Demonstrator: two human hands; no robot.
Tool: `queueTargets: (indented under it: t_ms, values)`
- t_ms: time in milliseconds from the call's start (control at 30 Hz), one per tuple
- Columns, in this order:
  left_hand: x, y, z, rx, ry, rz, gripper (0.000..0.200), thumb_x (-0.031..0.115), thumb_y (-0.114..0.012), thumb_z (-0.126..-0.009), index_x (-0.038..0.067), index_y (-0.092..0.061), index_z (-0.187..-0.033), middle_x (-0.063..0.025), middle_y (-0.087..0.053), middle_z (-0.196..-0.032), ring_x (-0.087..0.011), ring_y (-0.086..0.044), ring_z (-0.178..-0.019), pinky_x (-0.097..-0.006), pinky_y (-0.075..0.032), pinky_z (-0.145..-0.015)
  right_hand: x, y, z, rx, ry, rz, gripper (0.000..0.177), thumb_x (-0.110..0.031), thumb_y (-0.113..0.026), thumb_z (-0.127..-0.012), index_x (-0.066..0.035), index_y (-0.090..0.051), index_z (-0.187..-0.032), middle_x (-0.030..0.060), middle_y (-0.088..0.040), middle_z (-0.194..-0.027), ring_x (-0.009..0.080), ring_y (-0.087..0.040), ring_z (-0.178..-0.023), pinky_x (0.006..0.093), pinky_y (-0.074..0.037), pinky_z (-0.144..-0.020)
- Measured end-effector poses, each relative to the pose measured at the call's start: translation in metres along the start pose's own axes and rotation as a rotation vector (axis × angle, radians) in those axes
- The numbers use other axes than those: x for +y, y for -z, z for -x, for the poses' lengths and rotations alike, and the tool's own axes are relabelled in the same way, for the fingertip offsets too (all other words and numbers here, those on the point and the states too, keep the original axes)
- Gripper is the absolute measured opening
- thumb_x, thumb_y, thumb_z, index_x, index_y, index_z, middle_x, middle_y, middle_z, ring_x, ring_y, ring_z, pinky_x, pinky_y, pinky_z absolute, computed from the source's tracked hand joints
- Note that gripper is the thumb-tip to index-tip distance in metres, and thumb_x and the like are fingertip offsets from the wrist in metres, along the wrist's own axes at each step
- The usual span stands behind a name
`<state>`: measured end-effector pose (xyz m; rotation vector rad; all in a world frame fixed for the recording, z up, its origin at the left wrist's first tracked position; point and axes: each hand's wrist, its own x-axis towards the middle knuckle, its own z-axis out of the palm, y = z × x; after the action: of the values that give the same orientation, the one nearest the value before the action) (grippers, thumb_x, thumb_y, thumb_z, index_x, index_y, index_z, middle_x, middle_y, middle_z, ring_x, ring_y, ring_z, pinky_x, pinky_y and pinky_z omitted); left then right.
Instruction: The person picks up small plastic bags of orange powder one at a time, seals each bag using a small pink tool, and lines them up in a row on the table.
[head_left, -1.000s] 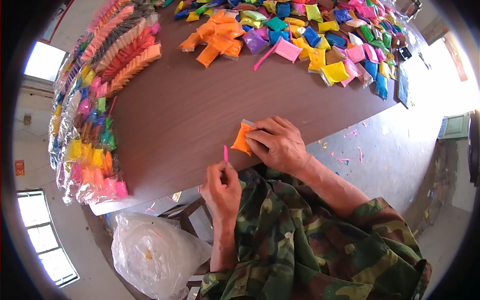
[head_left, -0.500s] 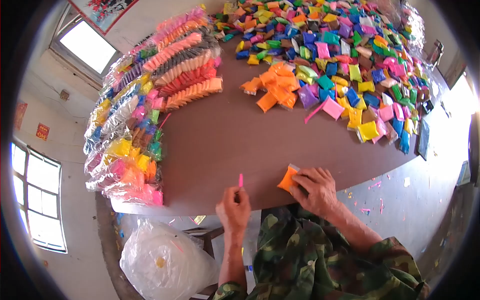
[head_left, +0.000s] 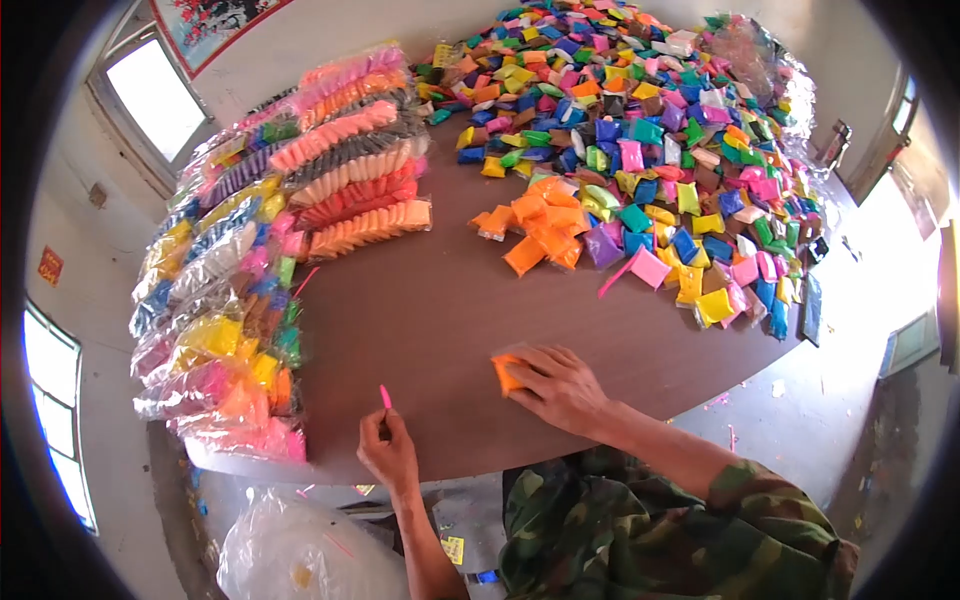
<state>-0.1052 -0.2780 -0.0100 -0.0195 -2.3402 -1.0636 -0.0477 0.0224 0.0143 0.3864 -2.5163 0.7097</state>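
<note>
Two hands point(head_left: 388, 452) point(head_left: 562, 388); one held pink stick point(head_left: 385, 397); one held orange packet point(head_left: 507, 375); one table point(head_left: 420, 310).

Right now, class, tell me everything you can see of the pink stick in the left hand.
The pink stick is slim, roughly straight and bright pink, apparently of plastic. Only its upper part shows; the lower end is hidden in the left hand, whose fingers grip it. The free end points away from the person, tilting slightly toward the left of the picture. Behind it lies the brown tabletop; whether the stick touches that, I cannot tell.
</note>
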Motion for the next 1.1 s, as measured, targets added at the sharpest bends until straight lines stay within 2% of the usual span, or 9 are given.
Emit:
queueTargets:
  t_ms: [167, 267, 467, 567, 700, 767, 867, 967, 1100]
  values:
    - [0.000, 0.008, -0.001, -0.038, 0.091, 0.036, 0.012, 0.013, -0.075, -0.102, 0.001, -0.073, -0.101, -0.0090, -0.072, -0.085, -0.0184, -0.066, -0.073, -0.0361, -0.054, -0.069, 0.002, -0.063, -0.062, -0.042, 0.030, -0.089, 0.034, -0.026, -0.079, -0.098, -0.011, -0.070, -0.127, 0.0102, -0.065, -0.139, 0.0326, -0.068, -0.127, 0.0466, -0.052, -0.111]
    - [-0.008, 0.009, -0.001, -0.106, 0.271, 0.121, 0.013, 0.013, -0.074, -0.103, 0.000, -0.071, -0.102, -0.0078, -0.070, -0.085, -0.0175, -0.064, -0.075, -0.0351, -0.053, -0.070, 0.000, -0.091, -0.088, -0.071, 0.085, -0.125, 0.039, -0.028, -0.081, -0.096, -0.011, -0.071, -0.129, 0.0110, -0.066, -0.141, 0.0341, -0.068, -0.128, 0.0477, -0.053, -0.112]
    - [-0.002, 0.013, -0.003, -0.137, 0.367, 0.164, 0.013, 0.012, -0.073, -0.103, 0.000, -0.071, -0.102, -0.0027, -0.065, -0.084, -0.0128, -0.057, -0.073, -0.0316, -0.047, -0.066, -0.006, -0.087, -0.104, -0.126, 0.165, -0.125, 0.043, -0.032, -0.082, -0.094, -0.009, -0.071, -0.128, 0.0140, -0.066, -0.142, 0.0357, -0.066, -0.132, 0.0523, -0.049, -0.116]
    - [0.001, 0.014, -0.004, -0.158, 0.430, 0.179, 0.013, 0.013, -0.073, -0.104, 0.000, -0.071, -0.102, -0.0022, -0.065, -0.084, -0.0103, -0.055, -0.071, -0.0296, -0.044, -0.063, 0.014, -0.066, -0.127, -0.063, 0.188, 0.000, 0.040, -0.029, -0.077, -0.096, -0.011, -0.074, -0.131, 0.0153, -0.064, -0.147, 0.0320, -0.063, -0.135, 0.0522, -0.043, -0.122]
    - [-0.006, 0.011, 0.000, -0.134, 0.434, 0.184, 0.013, 0.013, -0.073, -0.104, 0.000, -0.072, -0.103, -0.0014, -0.065, -0.083, -0.0082, -0.054, -0.070, -0.0280, -0.043, -0.061, 0.080, -0.034, -0.174, 0.025, 0.156, 0.448, 0.035, -0.018, -0.070, -0.096, -0.011, -0.075, -0.130, 0.0119, -0.066, -0.144, 0.0272, -0.060, -0.139, 0.0508, -0.040, -0.120]
    - [-0.003, 0.011, -0.002, -0.123, 0.466, 0.202, 0.013, 0.013, -0.074, -0.104, 0.000, -0.072, -0.104, -0.0011, -0.065, -0.083, -0.0079, -0.054, -0.070, -0.0279, -0.043, -0.061, 0.107, -0.022, -0.182, -0.015, 0.089, 0.535, 0.039, -0.021, -0.074, -0.094, -0.008, -0.073, -0.131, 0.0144, -0.066, -0.144, 0.0309, -0.065, -0.131, 0.0532, -0.038, -0.119]
    - [-0.002, 0.010, -0.002, -0.118, 0.471, 0.242, 0.013, 0.013, -0.074, -0.104, 0.000, -0.072, -0.104, -0.0011, -0.065, -0.083, -0.0080, -0.054, -0.071, -0.0279, -0.044, -0.061, 0.132, -0.021, -0.185, -0.120, 0.074, 0.628, 0.036, -0.018, -0.072, -0.096, -0.010, -0.074, -0.131, 0.0106, -0.069, -0.139, 0.0292, -0.067, -0.129, 0.0522, -0.036, -0.120]
    - [-0.007, 0.011, -0.002, -0.137, 0.401, 0.193, 0.014, 0.014, -0.074, -0.105, 0.000, -0.073, -0.104, -0.0008, -0.064, -0.083, -0.0081, -0.054, -0.071, -0.0278, -0.044, -0.061, 0.150, -0.026, -0.192, -0.132, 0.026, 0.509, 0.034, -0.014, -0.070, -0.097, -0.013, -0.074, -0.130, 0.0052, -0.072, -0.133, 0.0286, -0.069, -0.121, 0.0508, -0.036, -0.119]
    - [-0.004, 0.009, -0.003, -0.112, 0.393, 0.197, 0.014, 0.014, -0.074, -0.105, 0.001, -0.072, -0.103, -0.0003, -0.062, -0.081, -0.0083, -0.055, -0.071, -0.0281, -0.044, -0.061, 0.105, -0.008, -0.178, -0.013, 0.148, 0.365, 0.031, -0.011, -0.072, -0.096, -0.015, -0.076, -0.126, 0.0024, -0.073, -0.119, 0.0272, -0.070, -0.107, 0.0463, -0.047, -0.106]
